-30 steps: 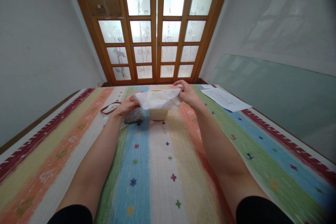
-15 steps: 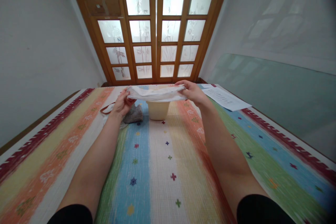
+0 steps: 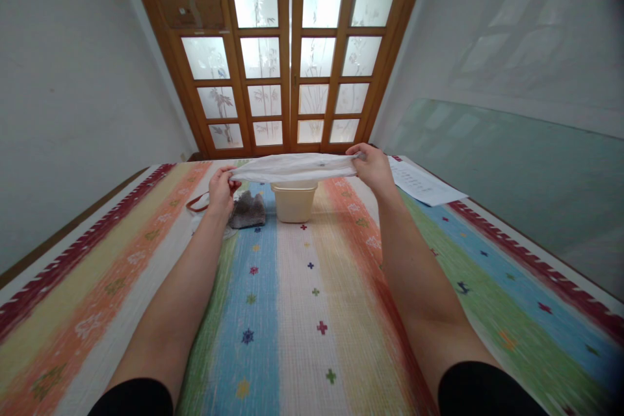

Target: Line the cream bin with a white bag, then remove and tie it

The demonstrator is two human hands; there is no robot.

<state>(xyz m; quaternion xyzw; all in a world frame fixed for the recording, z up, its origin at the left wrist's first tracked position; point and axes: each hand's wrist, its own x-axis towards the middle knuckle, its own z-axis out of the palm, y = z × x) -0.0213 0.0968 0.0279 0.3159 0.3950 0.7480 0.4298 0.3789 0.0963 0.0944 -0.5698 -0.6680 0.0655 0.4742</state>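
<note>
A white cloth (image 3: 292, 168) is stretched sideways in the air between my two hands, above and partly in front of a cream plastic tub (image 3: 294, 203). My left hand (image 3: 223, 189) pinches its left end, and my right hand (image 3: 371, 166) grips the right end, fingers closed on it. The tub stands on the striped tablecloth (image 3: 292, 286). Beside it on the left lies a crumpled grey-brown cloth (image 3: 247, 210), just right of my left wrist.
A brown strap (image 3: 195, 203) and some white material lie left of my left hand. Printed paper sheets (image 3: 424, 183) rest at the right rear of the table. Beyond the far edge are wooden doors (image 3: 292, 84) with glass panes.
My hands have moved apart, the left one leftward and the right one rightward and slightly up. The white cloth is stretched wider, and more of the tub's rim shows.
</note>
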